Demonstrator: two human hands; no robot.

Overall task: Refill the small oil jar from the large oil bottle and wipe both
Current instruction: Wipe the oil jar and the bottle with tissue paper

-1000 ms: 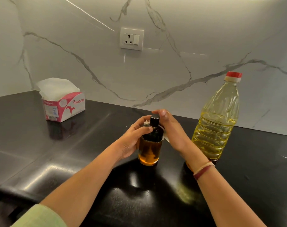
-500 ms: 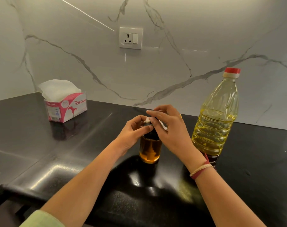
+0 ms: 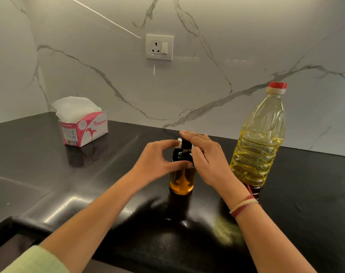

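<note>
At the far left, a pale green sleeve [image 3: 35, 261] showed at the bottom corner, above the black counter [image 3: 29, 164]. Further back on the counter, near the marble wall [image 3: 246, 36], stood a pink and white tissue box [image 3: 85, 131] with white tissues [image 3: 75, 107] heaped out of its top. "ORIGAMI" was printed on two of its faces, beside a red flower figure. The small print on its side panel was too fine to read. Higher up, on the wall, sat a white socket [image 3: 159, 47] with a switch at its right edge.

In the middle of the counter stood the jar [image 3: 181, 180], upright, with amber oil in its lower part and a dark shoulder above. The hands were together on it, one on each side. The left hand [image 3: 156, 164] gripped the shoulder, thumb curled across the front and fingers curled round the back. A scrap of white tissue [image 3: 179, 140] peeked out by those fingers, just beside the jar's black top [image 3: 185, 143]. The right hand [image 3: 209, 160] lay against the top from the other side, fingers nearly straight and pressed to it, with the fingertips reaching over it. A red and cream band [image 3: 243, 205] circled that wrist.

Just to the right of the right hand stood the bottle [image 3: 258, 146], upright, clear and ribbed, a little more than half full of yellow oil. Its red cap [image 3: 277, 85] was on, and a dark red strip ran round its foot. No writing on it could be read.
</note>
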